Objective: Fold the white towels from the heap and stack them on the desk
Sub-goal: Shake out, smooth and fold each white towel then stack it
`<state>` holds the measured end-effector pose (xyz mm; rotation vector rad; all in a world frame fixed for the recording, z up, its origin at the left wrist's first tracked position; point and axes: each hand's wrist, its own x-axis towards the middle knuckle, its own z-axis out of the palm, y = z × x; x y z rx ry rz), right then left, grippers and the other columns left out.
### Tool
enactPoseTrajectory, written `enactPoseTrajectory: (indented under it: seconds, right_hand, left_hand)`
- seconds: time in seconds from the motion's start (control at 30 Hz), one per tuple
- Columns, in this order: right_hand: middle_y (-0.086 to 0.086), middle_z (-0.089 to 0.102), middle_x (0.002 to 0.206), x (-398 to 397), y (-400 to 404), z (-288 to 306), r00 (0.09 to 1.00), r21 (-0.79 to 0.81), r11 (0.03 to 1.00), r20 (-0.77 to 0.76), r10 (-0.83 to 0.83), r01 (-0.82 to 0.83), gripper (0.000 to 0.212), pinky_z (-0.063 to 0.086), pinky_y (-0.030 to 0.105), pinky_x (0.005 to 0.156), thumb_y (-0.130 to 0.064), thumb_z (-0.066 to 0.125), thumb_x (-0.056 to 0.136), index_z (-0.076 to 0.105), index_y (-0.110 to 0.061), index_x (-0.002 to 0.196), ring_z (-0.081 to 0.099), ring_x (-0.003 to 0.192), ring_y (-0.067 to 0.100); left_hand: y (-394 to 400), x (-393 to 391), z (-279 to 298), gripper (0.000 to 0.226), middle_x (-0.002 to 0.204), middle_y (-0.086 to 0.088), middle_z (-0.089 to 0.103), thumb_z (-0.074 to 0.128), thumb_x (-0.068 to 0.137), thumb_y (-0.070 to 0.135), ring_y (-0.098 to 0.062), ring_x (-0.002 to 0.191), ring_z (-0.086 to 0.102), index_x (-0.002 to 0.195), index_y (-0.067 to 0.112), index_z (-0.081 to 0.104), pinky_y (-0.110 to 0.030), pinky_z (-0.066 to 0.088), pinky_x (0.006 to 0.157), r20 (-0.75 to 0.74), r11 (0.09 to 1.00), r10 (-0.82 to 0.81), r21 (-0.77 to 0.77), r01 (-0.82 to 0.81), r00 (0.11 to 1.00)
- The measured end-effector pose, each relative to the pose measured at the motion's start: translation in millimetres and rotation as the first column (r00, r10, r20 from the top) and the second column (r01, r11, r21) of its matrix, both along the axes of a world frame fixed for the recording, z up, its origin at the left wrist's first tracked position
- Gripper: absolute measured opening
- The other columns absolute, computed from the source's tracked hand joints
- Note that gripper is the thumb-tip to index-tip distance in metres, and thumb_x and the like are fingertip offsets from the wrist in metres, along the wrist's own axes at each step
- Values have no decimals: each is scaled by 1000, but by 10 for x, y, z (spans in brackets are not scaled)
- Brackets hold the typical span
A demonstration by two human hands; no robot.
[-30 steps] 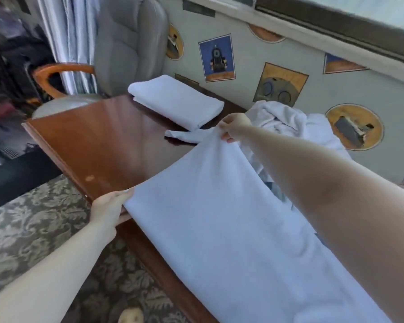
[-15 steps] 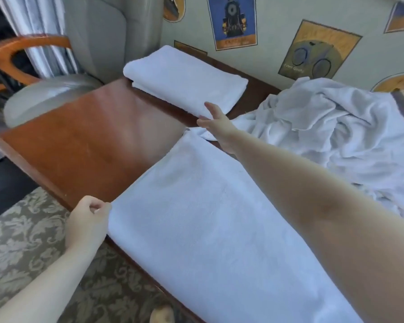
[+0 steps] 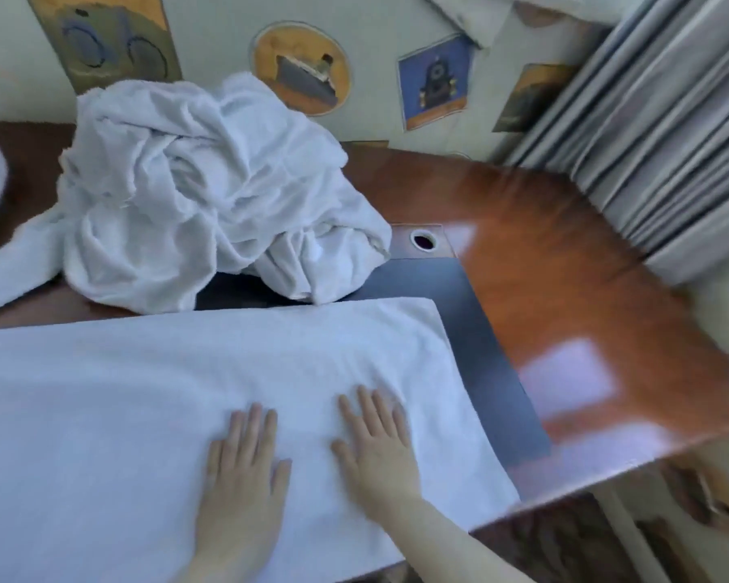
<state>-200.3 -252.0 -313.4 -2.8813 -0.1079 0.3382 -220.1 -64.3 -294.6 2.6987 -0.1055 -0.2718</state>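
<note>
Both hands lay flat, fingers straight, side by side on the spread towel (image 3: 152, 397): the left hand (image 3: 241, 477) and the right hand (image 3: 375, 452) pressed its near part, holding nothing. The towel covered the desk's (image 3: 565, 263) near edge. Behind it the heap (image 3: 203, 195) of crumpled white towels sat against the wall, with grey curtains (image 3: 657, 132) to the far right.

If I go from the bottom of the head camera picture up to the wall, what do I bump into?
The two hands, left hand and right hand, lying flat on the spread towel → the crumpled heap of white towels → the wall pictures.
</note>
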Motion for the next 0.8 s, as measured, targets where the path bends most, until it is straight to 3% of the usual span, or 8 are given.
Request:
enactPoseTrajectory:
  seconds: [0.17,0.23,0.33,0.47,0.6,0.67,0.73,0.8]
  right_hand:
    - [-7,-7,164,-445,-928,35,861,-21,861,33,-507,507,72,-3,36,121,-59,33,97,2,-32,156,-11,150,15]
    - [2,20,161,-688,-1172,58,707,44,709,56,-705,704,78,18,38,119,-58,49,93,22,-16,154,14,148,21]
    - [0,56,122,-888,-1336,116,605,193,606,69,-793,772,44,44,40,89,-42,69,84,58,-16,117,48,114,24]
    - [-4,56,82,-827,-1435,264,503,474,335,-289,-815,814,11,48,35,66,-23,62,88,53,-17,84,55,73,17]
    - [1,59,75,-500,-1422,680,637,794,24,-468,-613,607,12,56,28,65,-7,67,82,56,-9,81,59,70,17]
    - [2,64,85,-276,-1413,925,815,885,-18,-436,-381,465,17,59,33,74,-16,74,79,61,-11,90,68,79,21]
    - [0,68,97,-67,-1472,1110,892,921,-29,-384,-238,388,27,59,38,80,-25,75,80,65,-17,103,72,90,24]
    - [0,70,102,24,-1575,1153,882,929,-28,-360,-305,369,24,59,34,76,-26,71,82,66,-20,105,73,90,22]
  left_hand:
    - [-315,115,-87,91,157,5,-10,-8,77,64,-15,147,-10,154,22,13,-42,-3,119,-62,995,-64,71,69,996]
    - [-593,115,40,84,160,1,-1,10,81,61,-16,149,-7,154,21,23,-41,-2,119,-66,957,-274,81,278,960]
    - [-1154,-40,134,79,157,-1,30,43,77,60,-23,147,22,148,24,40,-49,9,113,35,793,-609,75,605,793]
    - [-1676,-248,-20,109,160,7,-22,50,71,71,-16,144,-28,154,27,-5,-50,-27,110,-198,733,-642,124,669,740]
    - [-1800,-289,55,79,163,4,-4,45,95,50,-15,150,-1,155,22,2,-42,-10,118,-88,847,-506,136,513,858]
    - [-1749,-148,266,41,146,11,46,45,101,34,-4,134,41,142,36,42,-23,30,110,-56,931,-244,-293,217,968]
    - [-1565,158,566,22,101,23,70,50,101,29,7,98,59,101,39,70,-12,44,78,-206,800,11,-586,-132,979]
    - [-1233,564,759,17,89,16,71,56,98,28,-5,93,62,91,24,71,-19,46,78,-403,584,189,-687,-432,896]
